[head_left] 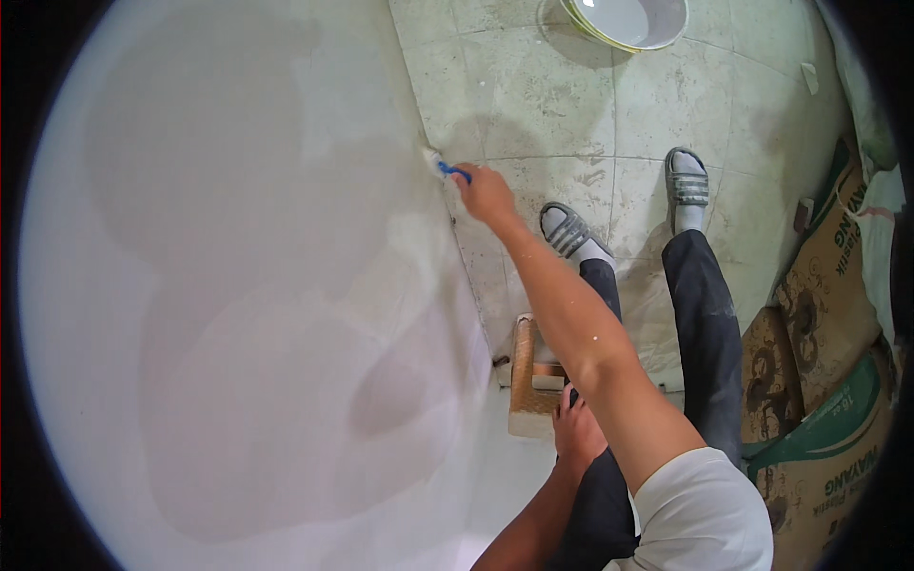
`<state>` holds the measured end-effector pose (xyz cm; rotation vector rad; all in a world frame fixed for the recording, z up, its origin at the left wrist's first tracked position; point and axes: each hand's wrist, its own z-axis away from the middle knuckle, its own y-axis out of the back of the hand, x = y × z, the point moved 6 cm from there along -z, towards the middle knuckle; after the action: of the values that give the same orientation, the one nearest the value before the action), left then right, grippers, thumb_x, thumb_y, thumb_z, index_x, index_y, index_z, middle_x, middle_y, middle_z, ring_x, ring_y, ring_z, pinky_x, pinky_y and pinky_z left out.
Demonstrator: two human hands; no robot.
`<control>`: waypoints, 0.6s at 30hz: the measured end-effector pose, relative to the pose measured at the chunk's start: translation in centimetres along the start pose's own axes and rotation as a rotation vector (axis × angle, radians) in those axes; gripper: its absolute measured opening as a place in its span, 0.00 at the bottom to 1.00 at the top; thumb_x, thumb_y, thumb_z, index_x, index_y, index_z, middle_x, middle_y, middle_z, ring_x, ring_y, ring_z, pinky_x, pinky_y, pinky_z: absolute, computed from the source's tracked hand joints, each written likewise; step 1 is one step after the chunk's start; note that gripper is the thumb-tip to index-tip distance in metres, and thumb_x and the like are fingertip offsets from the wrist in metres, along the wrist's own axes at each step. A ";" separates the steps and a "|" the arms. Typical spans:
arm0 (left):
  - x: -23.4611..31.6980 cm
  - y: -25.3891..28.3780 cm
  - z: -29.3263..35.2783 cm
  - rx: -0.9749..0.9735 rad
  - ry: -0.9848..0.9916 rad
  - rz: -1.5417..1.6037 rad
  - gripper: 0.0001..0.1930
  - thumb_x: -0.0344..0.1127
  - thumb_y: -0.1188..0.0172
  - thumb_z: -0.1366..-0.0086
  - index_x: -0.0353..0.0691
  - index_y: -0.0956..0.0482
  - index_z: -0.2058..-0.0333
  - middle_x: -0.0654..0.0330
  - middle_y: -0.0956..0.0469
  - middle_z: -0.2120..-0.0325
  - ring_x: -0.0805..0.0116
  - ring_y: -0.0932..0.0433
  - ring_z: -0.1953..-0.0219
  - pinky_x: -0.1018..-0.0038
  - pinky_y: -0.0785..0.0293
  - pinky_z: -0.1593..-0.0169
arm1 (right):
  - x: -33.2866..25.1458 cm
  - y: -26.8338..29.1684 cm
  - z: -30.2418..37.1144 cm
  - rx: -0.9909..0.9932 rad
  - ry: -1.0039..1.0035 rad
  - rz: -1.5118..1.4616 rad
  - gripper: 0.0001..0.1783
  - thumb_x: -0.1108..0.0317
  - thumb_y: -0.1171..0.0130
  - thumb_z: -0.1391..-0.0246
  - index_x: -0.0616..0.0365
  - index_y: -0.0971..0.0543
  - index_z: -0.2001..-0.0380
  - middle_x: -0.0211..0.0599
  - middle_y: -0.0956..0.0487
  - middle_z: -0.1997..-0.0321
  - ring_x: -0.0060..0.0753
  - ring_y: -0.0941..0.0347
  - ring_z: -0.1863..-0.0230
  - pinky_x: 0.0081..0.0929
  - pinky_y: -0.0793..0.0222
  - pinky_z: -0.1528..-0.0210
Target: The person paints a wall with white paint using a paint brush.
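My right hand (487, 195) is closed around the blue handle of a small brush (459, 171). Its pale, whitened bristles touch the bottom edge of the white wall (238, 285), where it meets the floor. Lower down, partly under my right forearm, my left hand (579, 433) is closed at the side of a tan, box-like tray (524, 381) with a woven-looking surface and a pale bar across it. A short dark part, perhaps a handle, shows by the left thumb. The rest of that grip is hidden.
A white bucket (633, 24) holding whitish liquid stands on the stained tile floor (547, 86) ahead. My slippered feet are on the tiles right of the wall. Brown and green printed sacks (819, 314) lie along the right side. Shadows fall across the wall.
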<state>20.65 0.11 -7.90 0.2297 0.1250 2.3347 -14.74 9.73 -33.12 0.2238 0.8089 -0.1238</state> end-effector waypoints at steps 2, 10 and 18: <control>-2.1 -0.6 0.1 0.022 -0.021 -0.026 0.26 0.50 0.37 0.36 0.50 0.22 0.41 0.65 0.23 0.40 0.50 0.42 0.28 0.46 0.38 0.32 | -2.3 -2.0 1.6 0.007 0.009 0.052 0.17 0.54 0.43 0.32 0.49 0.16 0.48 0.52 0.16 0.66 0.60 0.19 0.62 0.50 0.25 0.60; 4.0 1.1 0.9 0.004 -0.109 -0.784 0.23 0.47 0.38 0.35 0.50 0.21 0.42 0.64 0.24 0.39 0.49 0.41 0.28 0.43 0.39 0.31 | -14.5 1.4 17.4 -0.639 0.413 -0.365 0.18 0.53 0.39 0.34 0.46 0.16 0.47 0.47 0.14 0.61 0.57 0.19 0.61 0.46 0.24 0.57; 1.9 -0.8 0.9 0.007 -0.152 -0.636 0.24 0.50 0.37 0.36 0.48 0.20 0.44 0.64 0.23 0.40 0.50 0.39 0.29 0.47 0.37 0.31 | -1.5 0.4 1.3 -0.023 0.065 0.104 0.17 0.51 0.41 0.34 0.46 0.13 0.52 0.46 0.15 0.66 0.55 0.18 0.61 0.48 0.23 0.62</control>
<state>20.09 2.06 -6.91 0.3172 0.1112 1.6795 -14.78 9.79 -31.05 0.2493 0.8606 -0.0093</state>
